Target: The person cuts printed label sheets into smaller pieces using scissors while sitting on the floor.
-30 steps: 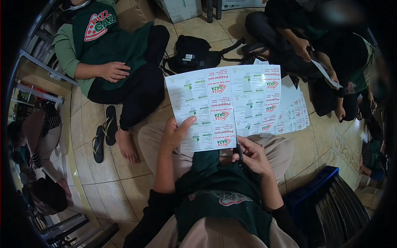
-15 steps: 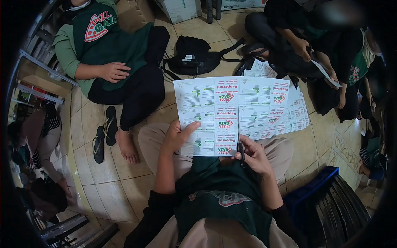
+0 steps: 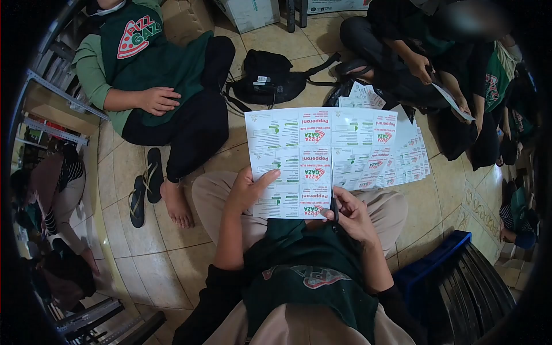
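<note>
A white sheet of printed labels (image 3: 287, 164) is pinched at its left edge by my left hand (image 3: 248, 190), thumb on top. My right hand (image 3: 352, 214) is closed round dark scissors (image 3: 334, 214), whose blades point up along the sheet's lower right part. A slit runs upward from the blades between two label columns. The sheet's right part lies over more printed sheets (image 3: 411, 155) spread beyond my right knee. Smaller printed pieces (image 3: 362, 96) rest behind them.
A black bag (image 3: 270, 77) lies on the tiled floor ahead. One person (image 3: 155, 86) sits front left, near black sandals (image 3: 137, 201). Another person (image 3: 414, 57) holds a sheet at the front right. A blue-edged black crate (image 3: 454, 276) stands at my right.
The sheet has come down toward me and slightly right, and the slit shows longer. Its right part has dropped, uncovering the smaller pieces behind. Both hands have shifted only a little.
</note>
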{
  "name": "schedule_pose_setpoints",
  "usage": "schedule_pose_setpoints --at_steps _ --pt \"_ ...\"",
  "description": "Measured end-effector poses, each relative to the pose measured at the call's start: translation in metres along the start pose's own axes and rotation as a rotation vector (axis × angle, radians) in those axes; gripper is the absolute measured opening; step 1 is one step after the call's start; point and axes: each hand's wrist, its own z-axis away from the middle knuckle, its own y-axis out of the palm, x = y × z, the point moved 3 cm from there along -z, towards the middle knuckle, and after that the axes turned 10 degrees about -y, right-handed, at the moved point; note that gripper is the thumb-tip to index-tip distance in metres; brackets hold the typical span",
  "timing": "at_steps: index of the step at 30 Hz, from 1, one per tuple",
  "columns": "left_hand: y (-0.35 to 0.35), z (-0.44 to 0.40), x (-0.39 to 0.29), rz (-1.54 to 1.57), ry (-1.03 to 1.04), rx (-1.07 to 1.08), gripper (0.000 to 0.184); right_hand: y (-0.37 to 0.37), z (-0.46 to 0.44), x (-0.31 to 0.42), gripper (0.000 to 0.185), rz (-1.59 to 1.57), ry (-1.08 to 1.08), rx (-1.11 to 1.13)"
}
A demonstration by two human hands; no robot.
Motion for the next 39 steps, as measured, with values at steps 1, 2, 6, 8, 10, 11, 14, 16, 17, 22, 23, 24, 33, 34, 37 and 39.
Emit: schedule_pose_setpoints --at_steps 1,2,6,8,10,11,14,16,17,22,23,24,33,34,37,39 --pt "0.000 0.000 0.000 -0.001 -0.014 0.005 0.028 0.001 -0.001 0.002 0.055 -0.035 0.000 0.009" --pt "0.001 0.000 0.000 -0.001 -0.014 0.006 0.028 0.002 -0.001 0.004 0.057 -0.070 0.000 0.018" --pt "0.009 0.001 0.006 -0.034 -0.030 0.088 0.027 -0.001 -0.003 0.004 0.056 -0.041 -0.056 -0.009" --pt "0.011 0.001 0.008 -0.027 -0.026 0.101 0.027 -0.005 -0.003 0.003 0.056 0.010 -0.047 0.003" --pt "0.010 0.001 0.007 -0.023 -0.051 0.086 0.027 -0.009 -0.001 -0.003 0.056 0.031 -0.035 0.002" --pt "0.010 0.002 0.006 -0.023 -0.050 0.085 0.027 -0.010 -0.001 -0.006 0.055 0.051 -0.025 0.001" --pt "0.010 0.002 0.005 -0.060 -0.082 0.075 0.027 -0.007 -0.003 -0.007 0.056 -0.046 -0.072 -0.012" --pt "0.011 0.002 0.005 -0.049 -0.066 0.088 0.027 -0.006 -0.003 -0.008 0.057 -0.050 -0.069 -0.022" --pt "0.010 0.001 0.006 -0.048 -0.067 0.090 0.027 -0.005 -0.004 -0.008 0.057 -0.053 -0.064 -0.031" --pt "0.009 0.000 0.008 -0.045 -0.079 0.090 0.027 -0.010 -0.004 -0.015 0.056 -0.037 -0.051 -0.022" --pt "0.009 0.000 0.009 -0.045 -0.079 0.090 0.027 -0.011 -0.004 -0.017 0.056 -0.060 -0.046 -0.027" --pt "0.008 0.000 0.010 -0.052 -0.092 0.097 0.027 -0.011 -0.004 -0.015 0.056 -0.060 -0.046 -0.027" --pt "0.009 -0.001 0.011 -0.102 -0.062 0.162 0.026 -0.013 -0.007 -0.006 0.055 0.037 -0.063 -0.070" --pt "0.010 0.000 0.012 -0.090 -0.044 0.146 0.025 -0.013 -0.006 -0.006 0.055 0.035 -0.080 -0.075" --pt "0.011 0.002 0.008 -0.072 -0.072 0.145 0.025 -0.009 -0.007 -0.004 0.054 0.006 -0.090 -0.078" --pt "0.008 0.000 0.011 -0.072 -0.077 0.140 0.025 -0.010 -0.008 -0.005 0.054 -0.021 -0.083 -0.079"
